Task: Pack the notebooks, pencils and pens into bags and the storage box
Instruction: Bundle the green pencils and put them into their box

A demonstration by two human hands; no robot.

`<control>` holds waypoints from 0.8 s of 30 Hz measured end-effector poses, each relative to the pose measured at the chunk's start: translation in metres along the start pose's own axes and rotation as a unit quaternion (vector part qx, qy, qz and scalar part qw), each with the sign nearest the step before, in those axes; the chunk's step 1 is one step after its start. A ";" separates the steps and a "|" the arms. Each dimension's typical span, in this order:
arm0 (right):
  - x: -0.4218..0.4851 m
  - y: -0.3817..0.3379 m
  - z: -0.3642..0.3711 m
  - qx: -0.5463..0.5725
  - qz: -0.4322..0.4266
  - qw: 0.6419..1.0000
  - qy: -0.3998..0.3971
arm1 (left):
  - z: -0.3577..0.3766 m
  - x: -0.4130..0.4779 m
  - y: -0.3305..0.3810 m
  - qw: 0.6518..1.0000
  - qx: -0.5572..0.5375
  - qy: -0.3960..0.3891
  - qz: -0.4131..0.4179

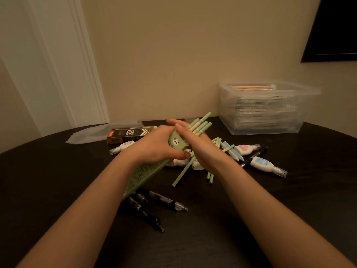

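Taking the hands as the centre of the dial, a clear plastic bag (90, 132) lies flat at about ten o'clock on the dark tabletop (48, 171), probably kept there for filling. Just beside it towards eleven are a black pen carton (131, 134) and a white correction tape (123, 147). The left hand (156, 146) grips a green pencil box (146, 167) with a panda on it, thumb curled across the near face. The box is tilted so its mouth points to one o'clock, which looks meant to let pencils slide down into it. At six o'clock, below the box's lower end, a few black pens (160, 202) lie unpacked. The right hand (199, 149) meets the box mouth with its fingers straight, laid across a bundle of green pencils (201, 124). It presses them rather than curling round them, and their ends stick out towards one o'clock. This seems to be a way of squaring the bundle and feeding it in, a step only partly done. More loose pencils (183, 171) are scattered under and beyond that hand from four to five o'clock. At three o'clock sit a pink correction tape (246, 149) and a blue correction tape (264, 164), near each other. The clear storage box (262, 111) stands at two o'clock against the wall, well apart from the hands. It already holds stacked items, though blur hides what they are.
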State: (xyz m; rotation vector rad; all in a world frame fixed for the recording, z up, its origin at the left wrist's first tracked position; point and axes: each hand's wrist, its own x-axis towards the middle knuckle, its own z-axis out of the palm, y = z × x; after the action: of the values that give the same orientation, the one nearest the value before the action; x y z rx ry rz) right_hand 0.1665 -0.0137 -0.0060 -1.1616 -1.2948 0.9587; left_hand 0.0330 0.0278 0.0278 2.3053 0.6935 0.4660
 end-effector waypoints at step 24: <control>0.005 0.001 0.004 0.129 0.052 0.988 0.061 | -0.008 0.013 -0.006 0.996 -0.067 0.000 -0.051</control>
State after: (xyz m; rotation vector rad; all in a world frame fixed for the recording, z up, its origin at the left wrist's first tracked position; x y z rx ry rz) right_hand 0.1628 -0.0080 -0.0064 -1.0754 -0.9892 1.0792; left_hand 0.0375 0.0435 0.0308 2.1343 0.7531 0.4500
